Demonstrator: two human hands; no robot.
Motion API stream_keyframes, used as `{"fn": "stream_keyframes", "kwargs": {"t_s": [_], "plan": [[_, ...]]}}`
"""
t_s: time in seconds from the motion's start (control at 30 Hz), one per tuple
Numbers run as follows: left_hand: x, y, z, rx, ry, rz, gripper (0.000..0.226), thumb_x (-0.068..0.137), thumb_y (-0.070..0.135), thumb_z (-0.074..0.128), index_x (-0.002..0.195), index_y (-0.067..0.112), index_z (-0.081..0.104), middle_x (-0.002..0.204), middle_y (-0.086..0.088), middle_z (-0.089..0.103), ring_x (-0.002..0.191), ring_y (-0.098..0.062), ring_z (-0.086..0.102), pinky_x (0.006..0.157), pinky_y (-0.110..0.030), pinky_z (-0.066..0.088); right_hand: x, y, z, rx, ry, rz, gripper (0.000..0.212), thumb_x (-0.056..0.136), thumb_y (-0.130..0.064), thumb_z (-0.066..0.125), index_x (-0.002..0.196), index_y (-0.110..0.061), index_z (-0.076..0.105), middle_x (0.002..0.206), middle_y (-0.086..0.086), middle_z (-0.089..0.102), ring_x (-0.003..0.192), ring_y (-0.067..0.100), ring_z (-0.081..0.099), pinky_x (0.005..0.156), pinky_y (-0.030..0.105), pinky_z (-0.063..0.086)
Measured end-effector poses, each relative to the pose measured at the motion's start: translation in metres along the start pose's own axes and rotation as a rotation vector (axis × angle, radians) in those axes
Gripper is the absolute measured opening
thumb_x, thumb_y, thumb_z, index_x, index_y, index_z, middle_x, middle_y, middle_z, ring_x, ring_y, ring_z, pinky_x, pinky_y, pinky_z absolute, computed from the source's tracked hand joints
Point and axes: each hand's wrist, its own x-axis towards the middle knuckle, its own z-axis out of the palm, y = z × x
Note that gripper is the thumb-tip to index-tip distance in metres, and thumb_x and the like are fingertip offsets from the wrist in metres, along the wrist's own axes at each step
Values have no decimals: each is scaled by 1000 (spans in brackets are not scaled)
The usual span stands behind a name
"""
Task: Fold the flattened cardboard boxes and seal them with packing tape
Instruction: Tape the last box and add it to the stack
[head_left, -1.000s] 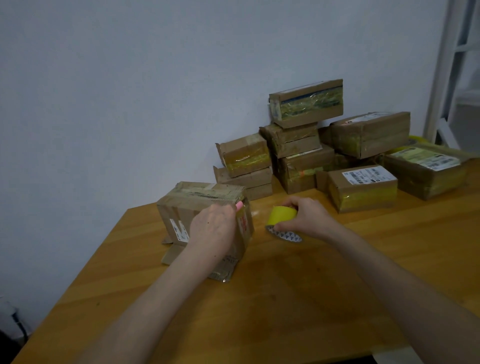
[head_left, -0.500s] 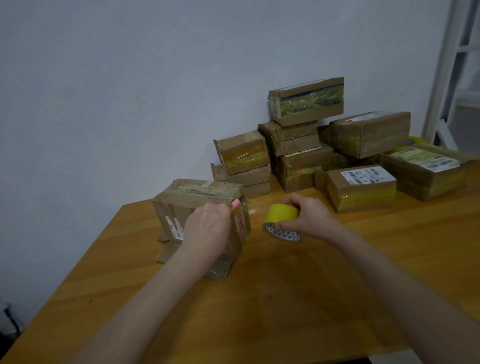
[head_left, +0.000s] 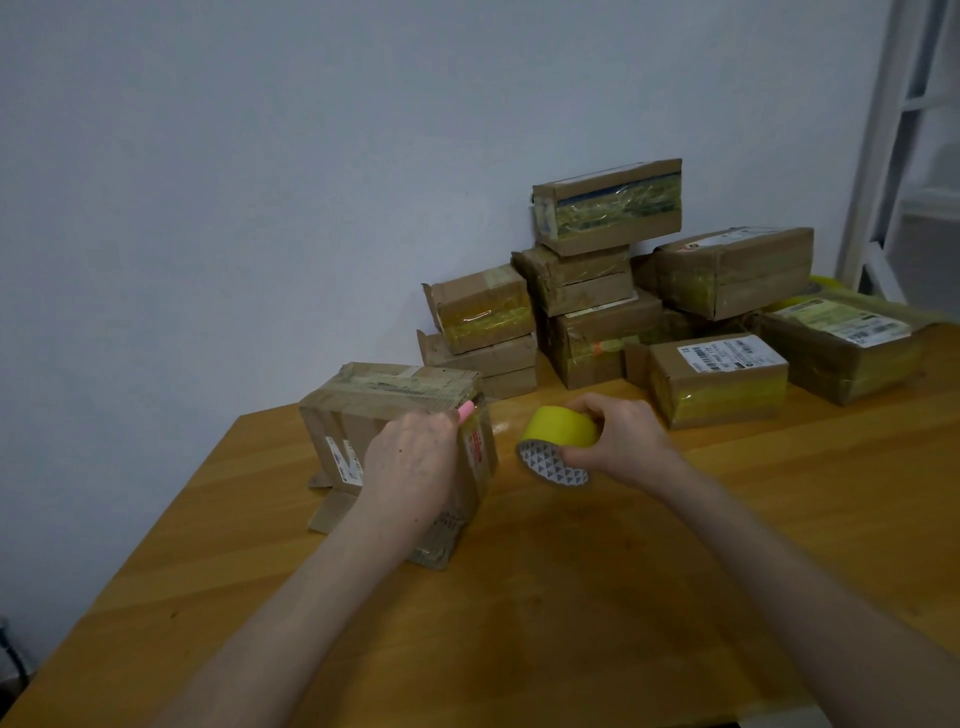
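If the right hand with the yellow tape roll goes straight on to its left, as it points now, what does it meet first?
Most likely the cardboard box that the left hand steadies. The right hand carries the tape roll leading toward the box's near end. A bare strip of table lies between; depth is uncertain.

Stacked boxes (head_left: 613, 291) wall off the table's (head_left: 571, 597) far edge — near half lies bare.

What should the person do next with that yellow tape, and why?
Probably pull the tape roll rightward to draw out a strip. The right hand grips it beside the box, which the left hand steadies on the table; its bottom flaps look unsealed.
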Motion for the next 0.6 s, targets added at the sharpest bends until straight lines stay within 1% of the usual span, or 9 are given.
{"fn": "stream_keyframes", "kwargs": {"t_s": [0.1,0.2,0.23,0.37,0.47,0.53,0.6], "plan": [[0,-1,0,8,1,4,42,98,22,49,139,16,43,79,0,51,53,-5,44,53,-20,45,0,-3,-3,31,17,2,57,77,-31,75,128,-19,53,112,-3,59,93,8,54,72,17,50],[1,-2,-3,6,2,15,44,97,21,50,140,18,42,81,0,52,59,-8,50,57,-20,48,0,-4,-4,66,11,6,57,78,-28,74,130,-19,51,112,-2,59,90,7,54,63,13,48],[1,-2,-4,7,4,13,44,97,21,50,140,18,42,80,0,52,61,-9,52,58,-21,49,0,-4,-5,75,10,8,57,79,-28,74,131,-19,51,113,-1,59,90,7,54,62,13,49],[3,0,-7,-12,-9,4,41,96,20,51,136,16,45,82,-1,53,64,-11,52,60,-22,49,0,-3,-5,96,8,11,58,80,-26,73,132,-20,50,119,2,57,93,10,55,66,17,51],[2,3,-10,-31,19,-9,36,98,20,49,133,14,47,86,-3,55,69,-14,55,63,-25,51,0,-3,-5,90,8,4,59,79,-26,73,133,-20,50,121,3,57,96,12,56,75,23,55],[4,4,-10,-32,58,-4,34,99,21,45,132,13,48,86,-3,54,71,-15,56,64,-26,51,1,-3,-4,88,18,-1,59,79,-27,73,133,-20,50,121,4,57,96,12,56,75,24,55],[7,6,-10,-23,50,-3,34,100,25,43,131,13,50,86,-3,55,69,-14,54,63,-25,49,0,-2,-4,89,22,-4,59,79,-27,74,133,-20,50,121,4,57,95,12,55,75,24,55]]}}
